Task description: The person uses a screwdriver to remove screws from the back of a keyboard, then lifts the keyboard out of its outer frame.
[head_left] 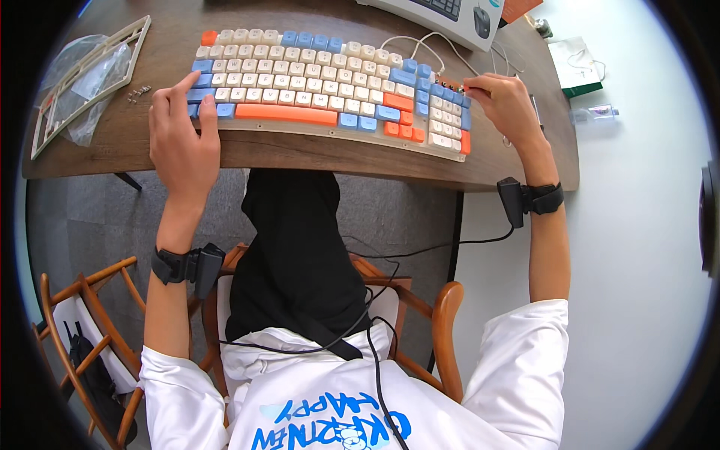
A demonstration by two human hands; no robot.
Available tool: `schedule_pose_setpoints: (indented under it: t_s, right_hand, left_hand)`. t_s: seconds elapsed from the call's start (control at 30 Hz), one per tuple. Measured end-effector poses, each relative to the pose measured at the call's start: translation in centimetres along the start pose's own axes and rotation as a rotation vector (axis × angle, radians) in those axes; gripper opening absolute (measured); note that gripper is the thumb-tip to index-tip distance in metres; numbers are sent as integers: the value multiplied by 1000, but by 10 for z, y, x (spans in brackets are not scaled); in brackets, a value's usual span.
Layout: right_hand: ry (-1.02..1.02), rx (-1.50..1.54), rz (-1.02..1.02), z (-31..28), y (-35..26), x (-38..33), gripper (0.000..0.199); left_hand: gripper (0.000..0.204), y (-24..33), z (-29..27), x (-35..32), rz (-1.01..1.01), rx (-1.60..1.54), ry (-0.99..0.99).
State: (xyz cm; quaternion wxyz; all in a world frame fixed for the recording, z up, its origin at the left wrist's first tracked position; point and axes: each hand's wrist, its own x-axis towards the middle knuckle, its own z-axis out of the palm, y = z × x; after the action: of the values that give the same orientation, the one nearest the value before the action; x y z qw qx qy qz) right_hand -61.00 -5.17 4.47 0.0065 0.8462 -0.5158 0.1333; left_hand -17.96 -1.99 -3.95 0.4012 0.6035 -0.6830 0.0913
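Observation:
A keyboard (296,94) with cream, blue and orange keycaps lies on the desk in a pale case. Its top right corner (448,85) has no keycaps and shows small bare parts. My left hand (182,139) rests at the keyboard's left edge, index finger stretched over the blue keys, thumb apart near the front row. At the top right corner my right hand (504,105) is closed in a pinch, thumb and index together. Whatever lies between those fingertips is too small to make out. Each wrist wears a black strap with a small device.
A pale empty frame (139,34) with clear plastic wrap (94,97) lies at the desk's left, small screws (138,93) beside it. At the back are a white box (457,22) and a pale cable (409,39). Right of the desk lies a clear bottle (598,114).

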Motion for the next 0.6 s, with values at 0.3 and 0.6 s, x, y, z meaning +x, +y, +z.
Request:
schedule_pose_setpoints:
  t_s: [0.3, 0.6]
  right_hand:
    - [-17, 19, -33, 0, -3, 8, 13]
    - [55, 608, 517, 0, 25, -19, 21]
  left_hand:
    - [31, 1, -4, 1, -9, 1, -11]
    - [30, 2, -1, 0, -11, 3, -12]
